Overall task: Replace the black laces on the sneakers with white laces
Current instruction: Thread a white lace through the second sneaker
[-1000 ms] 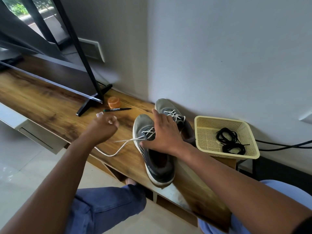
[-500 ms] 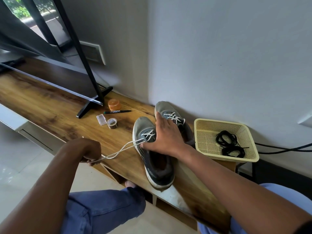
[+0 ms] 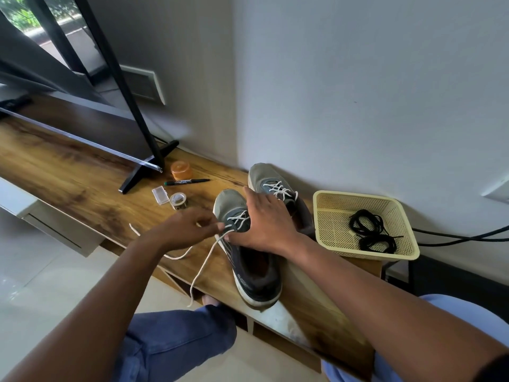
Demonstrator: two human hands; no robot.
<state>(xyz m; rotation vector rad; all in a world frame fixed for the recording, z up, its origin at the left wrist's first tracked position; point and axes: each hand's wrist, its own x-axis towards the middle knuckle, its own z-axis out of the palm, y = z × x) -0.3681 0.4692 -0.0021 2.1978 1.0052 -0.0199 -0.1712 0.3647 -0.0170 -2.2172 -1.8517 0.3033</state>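
Sneakers side by side on the wooden surface (image 3: 68, 175) — I see the near sneaker (image 3: 248, 260) under both hands, the far sneaker (image 3: 278, 186) behind it against the wall, both already crossed with white lace. My right hand (image 3: 264, 224) lies over the near sneaker's tongue, fingers spread and pressing, thumb at the lace. My left hand (image 3: 187, 230) pinches the white lace (image 3: 205, 260) by the lower eyelets; one loose end hangs off the surface edge, another trails left. Black laces (image 3: 370, 230) lie coiled in the yellow basket (image 3: 330, 235) — right of the sneakers.
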